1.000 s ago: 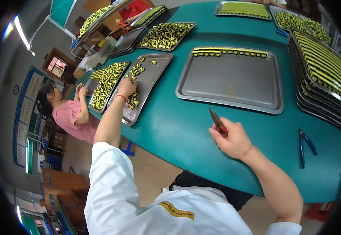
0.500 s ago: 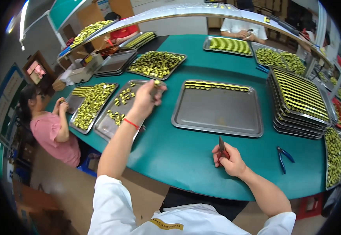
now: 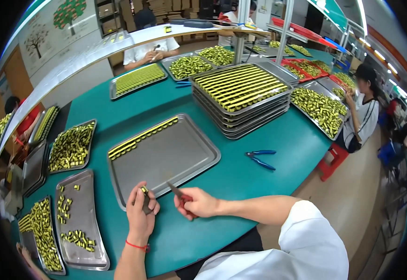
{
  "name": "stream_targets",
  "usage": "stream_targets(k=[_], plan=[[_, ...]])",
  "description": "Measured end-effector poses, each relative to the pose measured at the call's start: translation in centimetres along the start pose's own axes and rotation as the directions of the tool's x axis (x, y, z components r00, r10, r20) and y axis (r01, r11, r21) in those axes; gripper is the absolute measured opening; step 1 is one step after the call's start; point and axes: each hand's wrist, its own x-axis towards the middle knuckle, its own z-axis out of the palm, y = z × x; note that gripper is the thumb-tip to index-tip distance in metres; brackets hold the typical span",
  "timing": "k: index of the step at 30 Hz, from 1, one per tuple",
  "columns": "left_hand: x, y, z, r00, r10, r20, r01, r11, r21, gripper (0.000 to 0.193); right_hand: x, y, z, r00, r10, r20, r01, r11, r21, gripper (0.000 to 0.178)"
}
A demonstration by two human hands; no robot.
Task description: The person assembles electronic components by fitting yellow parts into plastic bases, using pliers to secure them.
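Observation:
My left hand (image 3: 142,207), with a red cord round its wrist, is closed round a small yellow-and-black cylindrical piece (image 3: 144,190) whose end shows at the fingertips. Something dark shows lower in that palm; I cannot make out what. In my right hand (image 3: 198,203) is a red-handled tool (image 3: 184,199) with a dark, pointed blade angled up toward the far left; its exact kind is unclear. Both hands are over the near edge of a grey metal tray (image 3: 166,158). Yellow-and-black pieces (image 3: 142,136) line that tray's far side in rows.
A tall stack of filled trays (image 3: 240,123) stands beyond the tray, to the right. Blue-handled pliers (image 3: 261,158) lie on the green table. To the left is a tray of scattered pieces (image 3: 83,210), near heaped trays. A person in white (image 3: 367,112) sits at the right.
My view has swung to the right. My left hand has come from over the left tray of loose pieces to beside my right hand, bringing a piece. The tool stays in my right hand.

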Motion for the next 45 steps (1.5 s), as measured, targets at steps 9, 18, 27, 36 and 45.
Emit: stream_targets(k=[9,18,27,36,45], plan=[[-0.4,-2.0,0.9,0.996,0.077,-0.033,-0.069,0.977,0.201,0.030,-0.7,0.5,-0.6,0.996,0.029,0.082,-0.041,0.988,0.152,0.027],[-1.7,-1.7,0.3,0.982,0.185,-0.043,-0.156,0.913,0.376,0.029,-0.6,0.1,-0.7,0.978,0.078,0.196,-0.119,0.970,0.211,0.030],[-1.3,-1.4,0.3,0.858,0.445,0.255,-0.495,0.586,0.642,0.035,-2.1,-2.7,1.6,0.827,0.227,0.514,-0.422,0.855,0.303,0.036],[-2.6,-0.9,1.5,0.996,0.045,0.082,-0.076,0.903,0.424,0.029,-2.3,-2.3,1.4,0.895,0.178,0.409,-0.334,0.876,0.348,0.044],[-2.4,-1.6,1.3,0.980,-0.163,0.114,0.180,0.972,-0.154,0.031,-2.2,-2.0,1.0,0.866,0.175,0.469,-0.403,0.799,0.446,0.047]])
